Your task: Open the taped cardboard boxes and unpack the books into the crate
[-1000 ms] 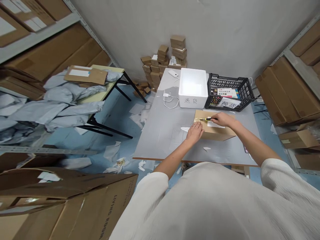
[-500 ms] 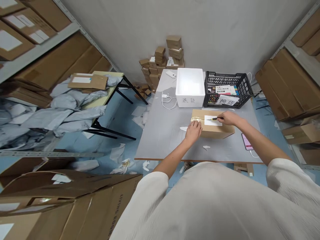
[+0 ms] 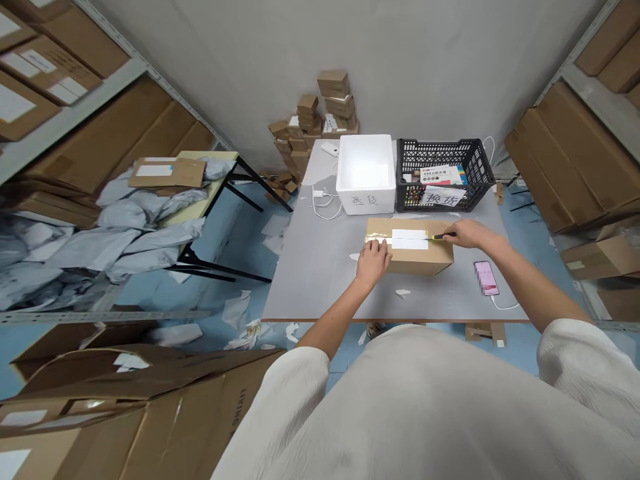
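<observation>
A brown cardboard box (image 3: pixel 420 267) lies on the grey table, with a white label (image 3: pixel 409 244) and clear tape on its top. My left hand (image 3: pixel 373 261) rests on the box's left end, its fingers laid over the top edge by the tape. In my right hand (image 3: pixel 469 233) is a utility knife (image 3: pixel 440 236), black and yellow, its tip near the label's right edge. A thin line runs lengthwise across the middle of the label.
Behind the box stand a white foam bin (image 3: pixel 367 201) and a black crate (image 3: pixel 447 150) holding books. A phone (image 3: pixel 486 278) on a cable lies at the right of the table (image 3: pixel 315 280). Paper scraps lie nearby. Grey parcels (image 3: pixel 150 233) cover a left-hand table.
The knife has moved right along the box top, from mid-label to the label's right edge. A line now shows across the label. My left hand stays on the box.
</observation>
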Tool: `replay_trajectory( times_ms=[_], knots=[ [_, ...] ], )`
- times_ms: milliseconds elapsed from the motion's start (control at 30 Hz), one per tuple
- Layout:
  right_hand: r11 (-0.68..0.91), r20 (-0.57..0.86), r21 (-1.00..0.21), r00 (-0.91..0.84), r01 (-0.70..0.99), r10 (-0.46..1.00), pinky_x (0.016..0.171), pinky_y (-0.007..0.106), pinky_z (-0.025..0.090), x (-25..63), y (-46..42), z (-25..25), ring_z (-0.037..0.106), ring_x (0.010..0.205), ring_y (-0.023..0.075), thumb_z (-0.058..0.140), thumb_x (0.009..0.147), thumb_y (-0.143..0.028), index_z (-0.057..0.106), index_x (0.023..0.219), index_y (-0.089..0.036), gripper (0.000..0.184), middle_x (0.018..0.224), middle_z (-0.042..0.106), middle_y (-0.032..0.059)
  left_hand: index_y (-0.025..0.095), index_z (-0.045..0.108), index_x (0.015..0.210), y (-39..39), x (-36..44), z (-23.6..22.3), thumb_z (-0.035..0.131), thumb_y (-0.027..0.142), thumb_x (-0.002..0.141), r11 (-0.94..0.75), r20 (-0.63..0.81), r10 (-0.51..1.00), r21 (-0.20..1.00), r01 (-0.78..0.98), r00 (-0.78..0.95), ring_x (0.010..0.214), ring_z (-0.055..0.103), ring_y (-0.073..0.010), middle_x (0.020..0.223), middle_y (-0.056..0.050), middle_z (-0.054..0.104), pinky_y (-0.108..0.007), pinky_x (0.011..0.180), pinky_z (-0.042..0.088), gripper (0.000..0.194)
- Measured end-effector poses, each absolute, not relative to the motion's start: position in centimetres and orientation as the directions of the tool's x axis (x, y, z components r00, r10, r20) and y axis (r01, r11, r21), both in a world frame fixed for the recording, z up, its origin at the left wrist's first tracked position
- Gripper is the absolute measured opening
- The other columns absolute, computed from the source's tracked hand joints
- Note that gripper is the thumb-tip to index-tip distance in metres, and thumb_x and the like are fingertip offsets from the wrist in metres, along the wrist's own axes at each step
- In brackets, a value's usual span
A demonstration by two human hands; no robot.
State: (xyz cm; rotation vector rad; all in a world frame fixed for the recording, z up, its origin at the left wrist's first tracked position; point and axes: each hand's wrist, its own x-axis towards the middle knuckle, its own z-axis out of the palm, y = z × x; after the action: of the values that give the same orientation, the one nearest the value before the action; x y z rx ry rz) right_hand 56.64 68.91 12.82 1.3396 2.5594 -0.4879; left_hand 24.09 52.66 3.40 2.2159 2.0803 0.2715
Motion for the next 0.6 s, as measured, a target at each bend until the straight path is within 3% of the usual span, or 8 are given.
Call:
replay_trajectory(
  times_ms=[233,433,600],
  knots=[
    [0.441,-0.333,-0.189,-0.48,0.877,0.812,0.07,0.033,0.043,64.1,68.9,13.4,0.073,0.087,0.0278,0.067,0.098,-0.055,0.091,0.113,-0.033,0.036,0.089,0.085,0.0057,0.014,0.061,0.159,53.2,24.6,3.3,0.042,0.036,0.115,-0.013,0.064,0.998,0.177,0.984,0.001,0.143,0.059,-0.0402,0.144,-0.025,0.067,-0.051,0.115,0.054,0.052],
    [0.388,-0.349,-0.208,-0.438,0.898,0.829,0.07,0.034,0.043,66.8,68.5,13.5,0.073,0.084,0.028,0.065,0.1,-0.053,0.092,0.11,-0.031,0.036,0.086,0.084,0.0066,0.02,0.063,0.155,53.4,25.0,3.6,0.047,0.034,0.113,0.053,0.069,0.996,0.147,0.988,-0.063,0.142,0.061,-0.0406,0.146,-0.023,0.068,-0.058,0.122,0.047,0.047],
    [0.351,-0.352,-0.27,-0.432,0.896,0.831,0.07,0.033,0.045,68.3,68.1,13.1,0.072,0.083,0.0258,0.061,0.102,-0.052,0.09,0.11,-0.028,0.038,0.088,0.084,0.0052,0.02,0.062,0.154,54.2,26.4,4.2,0.05,0.019,0.107,-0.019,0.074,0.997,0.154,0.988,0.008,0.149,0.058,-0.0385,0.155,-0.021,0.064,-0.057,0.127,0.043,0.049]
  ],
)
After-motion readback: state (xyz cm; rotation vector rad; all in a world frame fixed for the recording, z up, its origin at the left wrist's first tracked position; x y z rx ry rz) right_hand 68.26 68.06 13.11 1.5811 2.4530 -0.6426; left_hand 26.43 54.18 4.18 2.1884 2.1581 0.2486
